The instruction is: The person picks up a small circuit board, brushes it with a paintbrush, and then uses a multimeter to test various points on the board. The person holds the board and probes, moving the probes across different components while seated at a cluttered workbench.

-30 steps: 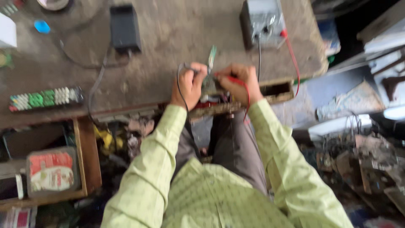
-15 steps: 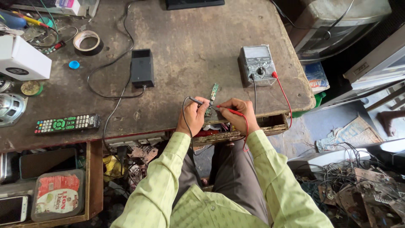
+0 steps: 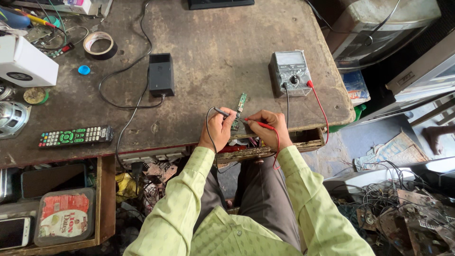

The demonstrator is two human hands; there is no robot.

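At the front edge of the big worn desk (image 3: 227, 42), right above an open drawer full of bits, sits a narrow green circuit board (image 3: 239, 110), lying flat and angled away from the person. Looks light, thin and stiff, and I'd guess fragile around the solder side, so hold it by the long edges, not the components. Left hand (image 3: 216, 129) is closed around a black probe (image 3: 222, 112), tip at the board's near end. Right hand (image 3: 266, 128) pinches a red probe (image 3: 258, 124) like a pen, tip coming in from the other side.

Going by size for the rest: grey analog multimeter (image 3: 290, 73) behind the right hand, its red and black leads trailing down to the probes and liable to snag. Black box-shaped adapter (image 3: 161, 74) with its cable looping toward the left wrist. Remote control (image 3: 76, 136) off to the left, well apart. Roll of tape (image 3: 99, 44) and a small blue cap (image 3: 84, 70) at the far left.
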